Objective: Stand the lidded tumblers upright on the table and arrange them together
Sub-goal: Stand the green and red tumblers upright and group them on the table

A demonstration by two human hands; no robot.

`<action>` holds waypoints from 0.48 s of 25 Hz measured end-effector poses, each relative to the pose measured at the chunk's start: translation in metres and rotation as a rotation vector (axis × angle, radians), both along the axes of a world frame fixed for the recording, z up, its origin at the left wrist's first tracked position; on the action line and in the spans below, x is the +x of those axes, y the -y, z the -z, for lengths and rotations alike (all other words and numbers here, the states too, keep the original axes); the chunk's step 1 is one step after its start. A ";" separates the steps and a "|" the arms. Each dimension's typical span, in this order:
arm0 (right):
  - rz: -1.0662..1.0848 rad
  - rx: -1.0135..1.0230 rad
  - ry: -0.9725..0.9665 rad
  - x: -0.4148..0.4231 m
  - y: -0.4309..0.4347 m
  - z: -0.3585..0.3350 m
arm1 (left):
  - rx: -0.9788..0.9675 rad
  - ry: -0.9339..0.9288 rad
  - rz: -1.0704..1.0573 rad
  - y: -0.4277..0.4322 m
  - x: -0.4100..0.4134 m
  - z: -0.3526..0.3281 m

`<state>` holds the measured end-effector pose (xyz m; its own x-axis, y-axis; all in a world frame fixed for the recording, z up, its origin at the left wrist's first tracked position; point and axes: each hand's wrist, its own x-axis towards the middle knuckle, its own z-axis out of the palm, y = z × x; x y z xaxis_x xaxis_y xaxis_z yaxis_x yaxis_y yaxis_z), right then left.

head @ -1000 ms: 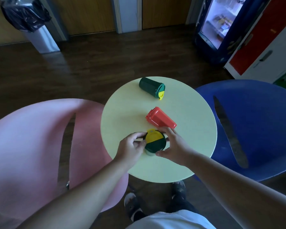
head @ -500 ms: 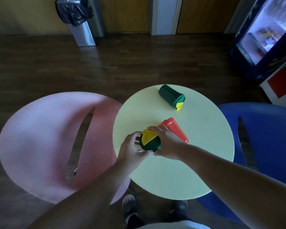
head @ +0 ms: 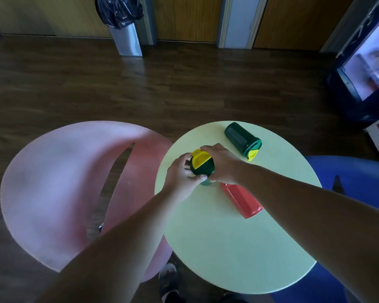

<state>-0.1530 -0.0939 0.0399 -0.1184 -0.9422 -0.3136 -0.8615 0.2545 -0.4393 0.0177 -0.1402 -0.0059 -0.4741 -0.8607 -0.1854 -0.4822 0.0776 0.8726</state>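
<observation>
The upright tumbler point(head: 202, 166), dark green with a yellow flap on its lid, is lid-up at about 11 o'clock on the table point(head: 228, 248), close to the rim on the side of the pink chair point(head: 64, 182). Both my hands grip it. My left hand point(head: 181, 179) curls round its 8 o'clock side with the thumb on the near rim, and my right hand point(head: 222, 165) wraps its 2 o'clock side with fingers over the far edge of the lid. My hands hide its base, so I cannot tell whether it sits flat. That is my first worry: if I let go while it leans, I think it tips toward 9 o'clock and goes over the edge. My fingertips lie on the flap, so a hard squeeze may pop it up. The red tumbler point(head: 241, 199) lies on its side just beside, at 4 o'clock, right under my right wrist. I cannot tell whether the two touch. I judge that a careless pull back with that arm would knock it and send it rolling. The far tumbler point(head: 242, 138) lies on its side at 12 o'clock on the table, near the rim, and a reach that bumps it could roll it off toward the floor.
</observation>
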 end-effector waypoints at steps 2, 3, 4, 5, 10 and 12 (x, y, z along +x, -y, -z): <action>0.021 -0.004 -0.020 -0.007 -0.001 0.002 | 0.003 -0.004 0.025 0.002 -0.007 -0.001; 0.032 -0.008 -0.021 -0.010 -0.002 0.004 | -0.002 -0.001 0.030 0.002 -0.010 -0.002; 0.046 -0.013 -0.015 -0.013 -0.003 0.006 | -0.008 0.006 0.028 0.002 -0.012 -0.002; 0.060 -0.017 -0.005 -0.015 -0.003 0.007 | -0.011 0.016 0.024 0.001 -0.014 -0.002; 0.087 -0.039 0.027 -0.016 -0.006 0.014 | 0.016 0.062 -0.010 -0.002 -0.009 0.001; 0.097 -0.051 0.038 -0.017 -0.010 0.018 | 0.042 0.071 -0.028 -0.007 -0.007 0.003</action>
